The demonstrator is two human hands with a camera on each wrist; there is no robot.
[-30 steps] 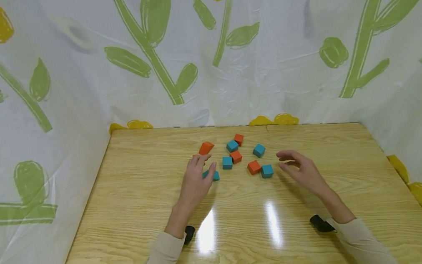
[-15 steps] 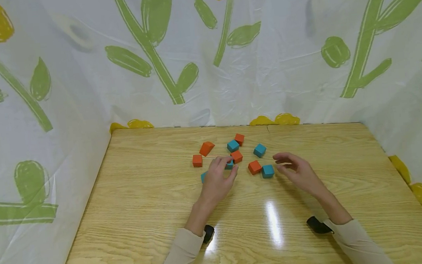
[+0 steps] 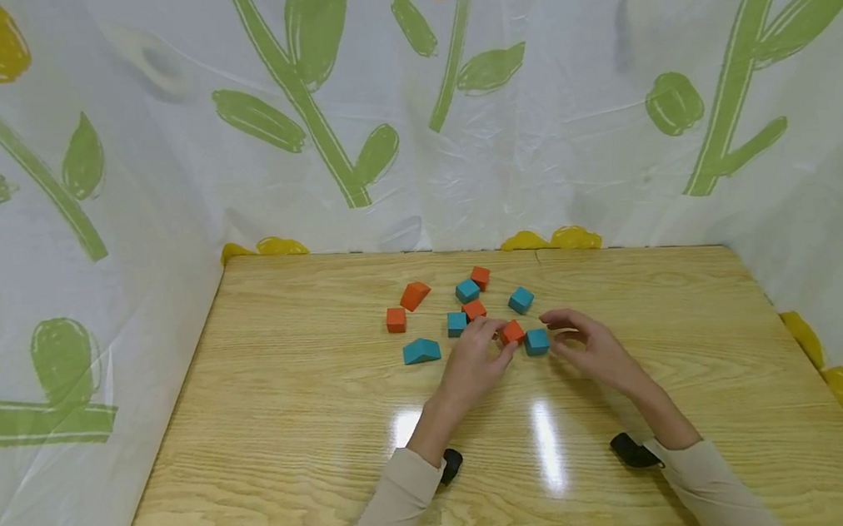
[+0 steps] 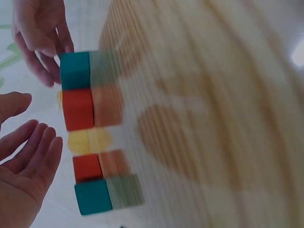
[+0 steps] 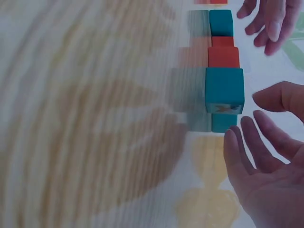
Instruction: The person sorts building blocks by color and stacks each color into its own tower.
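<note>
In the head view, my left hand (image 3: 479,362) hovers by a red cube (image 3: 512,333), thumb and fingers spread on its near left side. The left wrist view shows a gap between those fingers (image 4: 40,149) and the same red cube (image 4: 78,109). Against that cube's right side sits a blue cube (image 3: 537,341). My right hand (image 3: 598,354) is just right of the blue cube, thumb and fingers parted and holding nothing. In the right wrist view, its thumb (image 5: 278,97) points toward the blue cube (image 5: 224,90) without visibly gripping it.
Behind lie a blue cube (image 3: 521,300) and a cluster with a red cube (image 3: 480,277) and a blue cube (image 3: 467,291). Leftward are a blue triangular block (image 3: 422,351), a red cube (image 3: 396,320) and a red triangular block (image 3: 414,295). Flowered cloth (image 3: 570,158) borders the wooden table (image 3: 273,460).
My left hand has moved right, from over the blue triangular block, past a blue cube, to the red cube. My right hand has shifted slightly left toward the blue cube. The blocks stay put.
</note>
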